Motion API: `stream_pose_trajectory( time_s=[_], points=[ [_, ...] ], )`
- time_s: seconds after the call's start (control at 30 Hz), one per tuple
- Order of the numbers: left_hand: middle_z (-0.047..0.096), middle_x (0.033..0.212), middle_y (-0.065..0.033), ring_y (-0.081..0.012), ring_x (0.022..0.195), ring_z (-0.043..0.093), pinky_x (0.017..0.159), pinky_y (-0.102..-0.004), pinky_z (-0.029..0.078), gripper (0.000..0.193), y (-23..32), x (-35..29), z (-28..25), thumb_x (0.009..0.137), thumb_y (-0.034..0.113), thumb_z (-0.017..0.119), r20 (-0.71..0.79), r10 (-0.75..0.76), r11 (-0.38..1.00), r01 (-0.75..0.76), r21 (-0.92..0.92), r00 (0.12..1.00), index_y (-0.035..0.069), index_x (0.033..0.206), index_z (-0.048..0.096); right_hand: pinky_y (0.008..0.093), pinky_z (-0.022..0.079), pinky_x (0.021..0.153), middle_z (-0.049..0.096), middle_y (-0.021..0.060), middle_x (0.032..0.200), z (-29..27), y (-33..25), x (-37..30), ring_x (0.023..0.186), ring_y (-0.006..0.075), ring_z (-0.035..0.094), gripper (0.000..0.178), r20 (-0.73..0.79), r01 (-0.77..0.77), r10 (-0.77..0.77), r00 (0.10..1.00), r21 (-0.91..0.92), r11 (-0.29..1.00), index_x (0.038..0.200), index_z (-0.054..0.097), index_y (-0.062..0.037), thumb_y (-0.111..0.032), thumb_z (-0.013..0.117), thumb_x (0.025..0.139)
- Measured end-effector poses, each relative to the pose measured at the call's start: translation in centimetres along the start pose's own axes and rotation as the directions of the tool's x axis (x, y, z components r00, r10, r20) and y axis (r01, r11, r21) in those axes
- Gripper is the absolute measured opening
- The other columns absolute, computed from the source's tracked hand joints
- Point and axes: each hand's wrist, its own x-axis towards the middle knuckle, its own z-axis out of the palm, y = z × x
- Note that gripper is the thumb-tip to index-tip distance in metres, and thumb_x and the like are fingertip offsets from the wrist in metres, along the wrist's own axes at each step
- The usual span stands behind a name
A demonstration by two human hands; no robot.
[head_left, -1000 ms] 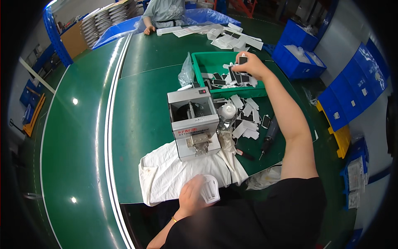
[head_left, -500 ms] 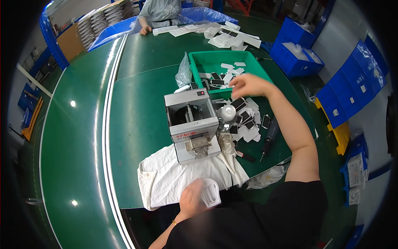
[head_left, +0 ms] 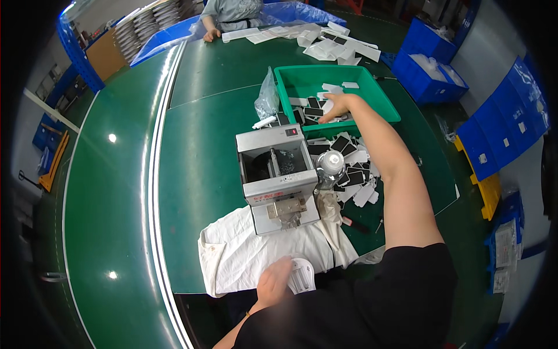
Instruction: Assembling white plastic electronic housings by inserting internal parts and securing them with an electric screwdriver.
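My left hand is at the near edge of the table, closed around the side of a white rounded plastic housing with slots in it. The housing is over the front edge of a white cloth. My right arm stretches far forward. At its end my right hand reaches down into a green bin, thumb and fingers apart around loose small white and black plates. A white piece shows between the fingers; I cannot see a firm hold on it.
A grey metal feeder machine stands on the cloth, a clear bottle beside it. More plates are heaped right of the bottle. A plastic bag leans by the bin. Across the table are white sheets and another person.
My right hand has moved down from above the bin's near rim into the bin. My left hand still holds the housing. The view has shifted slightly.
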Motion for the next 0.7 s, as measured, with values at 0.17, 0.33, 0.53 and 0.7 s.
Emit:
stream_pose_trajectory(
  time_s=[0.17, 0.33, 0.53, 0.7],
  points=[
    [0.065, 0.119, -0.0242, -0.0362, 0.107, 0.065, 0.093, -0.0394, 0.052, 0.043, 0.5, 0.9, 0.0, 0.081, 0.01, 0.056, -0.04, -0.012, 0.999, 0.013, 0.03, 0.999, -0.011, 0.119, 0.061, 0.042, 0.047, 0.103, 0.052, 0.0213, 0.137, -0.2, -1.6, -0.6, 0.127, 0.0341, 0.052, 0.118, -0.017, 0.061, -0.06, 0.998, 0.019, 0.998, 0.147, 0.043, -0.028, -0.059, 0.09, 0.044],
    [0.063, 0.121, -0.027, -0.0409, 0.111, 0.064, 0.093, -0.0432, 0.051, 0.061, -0.1, 0.4, 0.3, 0.087, 0.033, 0.063, -0.004, 0.015, 1.0, -0.015, -0.013, 1.0, -0.01, 0.129, 0.053, 0.043, 0.052, 0.096, 0.046, 0.0215, 0.147, 0.2, -1.6, 1.0, 0.123, 0.0342, 0.057, 0.136, -0.058, -0.013, 0.002, 0.998, -0.181, 0.983, 0.156, 0.025, -0.0179, -0.061, 0.09, 0.044],
    [0.063, 0.123, -0.0267, -0.0406, 0.112, 0.063, 0.094, -0.0432, 0.05, 0.064, 0.1, 0.3, 0.0, 0.083, 0.031, 0.068, -0.007, 0.002, 1.0, -0.002, -0.009, 1.0, -0.009, 0.131, 0.052, 0.0422, 0.053, 0.095, 0.052, 0.0212, 0.142, 1.0, -4.4, -0.5, 0.12, 0.0334, 0.059, 0.125, -0.051, 0.016, -0.019, 0.999, -0.061, 0.998, 0.153, 0.032, -0.0147, -0.054, 0.091, 0.049],
    [0.062, 0.126, -0.0253, -0.0402, 0.113, 0.063, 0.094, -0.043, 0.05, 0.071, 0.2, 0.3, 0.3, 0.074, 0.023, 0.074, -0.012, -0.007, 1.0, 0.007, -0.006, 1.0, -0.008, 0.133, 0.051, 0.0409, 0.055, 0.085, 0.06, 0.0191, 0.129, 1.9, -3.7, -1.0, 0.107, 0.0305, 0.064, 0.099, -0.175, 0.153, -0.154, 0.972, -0.02, 0.988, 0.139, 0.05, -0.0135, -0.042, 0.092, 0.054]
  ],
)
